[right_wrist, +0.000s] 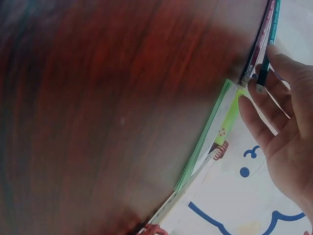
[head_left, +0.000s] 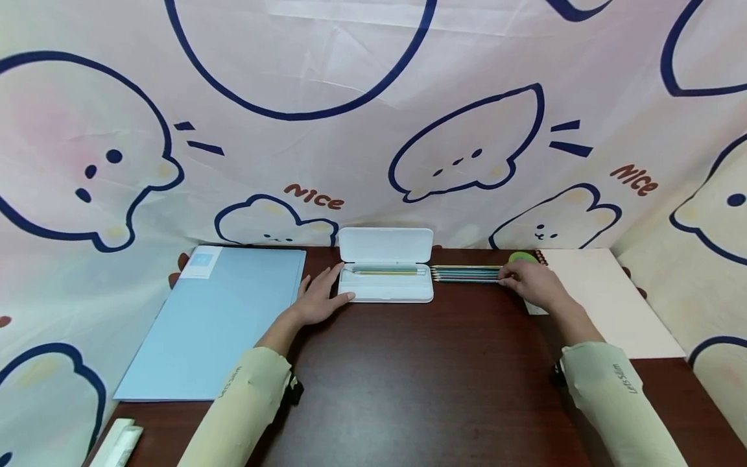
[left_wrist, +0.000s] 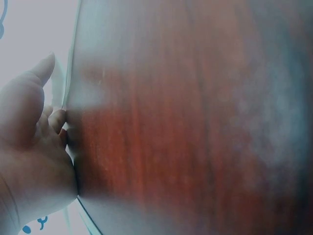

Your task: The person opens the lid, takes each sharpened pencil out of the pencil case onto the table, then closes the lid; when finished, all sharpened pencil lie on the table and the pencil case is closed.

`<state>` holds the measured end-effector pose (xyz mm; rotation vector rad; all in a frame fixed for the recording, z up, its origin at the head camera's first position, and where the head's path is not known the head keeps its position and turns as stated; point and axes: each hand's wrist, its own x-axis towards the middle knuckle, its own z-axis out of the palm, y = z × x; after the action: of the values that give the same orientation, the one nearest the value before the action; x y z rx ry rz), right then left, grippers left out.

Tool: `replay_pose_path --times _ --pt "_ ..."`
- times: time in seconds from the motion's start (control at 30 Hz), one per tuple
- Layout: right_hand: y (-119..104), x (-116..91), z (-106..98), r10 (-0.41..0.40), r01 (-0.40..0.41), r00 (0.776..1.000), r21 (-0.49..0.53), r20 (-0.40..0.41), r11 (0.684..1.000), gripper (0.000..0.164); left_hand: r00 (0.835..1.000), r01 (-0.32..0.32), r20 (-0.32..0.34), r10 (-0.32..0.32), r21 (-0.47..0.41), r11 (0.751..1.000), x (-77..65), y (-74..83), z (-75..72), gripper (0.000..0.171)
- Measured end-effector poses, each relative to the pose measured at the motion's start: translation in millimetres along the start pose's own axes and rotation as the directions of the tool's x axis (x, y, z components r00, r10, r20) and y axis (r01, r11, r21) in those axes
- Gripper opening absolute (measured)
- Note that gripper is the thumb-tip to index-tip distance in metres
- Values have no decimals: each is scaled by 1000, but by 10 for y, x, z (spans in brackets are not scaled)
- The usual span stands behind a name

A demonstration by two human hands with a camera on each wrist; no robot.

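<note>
An open white pencil case (head_left: 385,293) lies at the back of the table, lid raised, with a few pencils (head_left: 390,272) inside. My left hand (head_left: 317,300) rests at its left side, fingers extended, thumb on the front left corner. Right of the case, several pencils (head_left: 465,274) lie side by side in a row. At their right ends is my right hand (head_left: 533,283). In the right wrist view, its thumb and fingers pinch the end of a teal pencil (right_wrist: 266,66), with a pink pencil (right_wrist: 259,44) beside it. The left wrist view shows the left hand (left_wrist: 34,132) partly.
A blue folder (head_left: 233,324) lies on the left. On the right is a spiral-bound pad (head_left: 607,305), with a green item (head_left: 521,257) by its coil. A pale object (head_left: 118,443) sits at the front left. Patterned cloth (head_left: 362,162) hangs behind the table.
</note>
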<state>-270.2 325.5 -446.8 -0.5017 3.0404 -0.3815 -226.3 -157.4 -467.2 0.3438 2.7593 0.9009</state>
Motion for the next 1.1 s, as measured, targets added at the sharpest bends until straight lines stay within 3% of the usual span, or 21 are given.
replay_pose_path --times 0.63,1.1 --pt "-36 47 57 -36 31 998 -96 -53 995 7 1000 -4 -1 4 -13 1000 -17 1 0 83" --pt "-281 164 -26 -46 50 996 58 -75 997 15 1000 -2 -2 2 -9 1000 -5 -20 11 83"
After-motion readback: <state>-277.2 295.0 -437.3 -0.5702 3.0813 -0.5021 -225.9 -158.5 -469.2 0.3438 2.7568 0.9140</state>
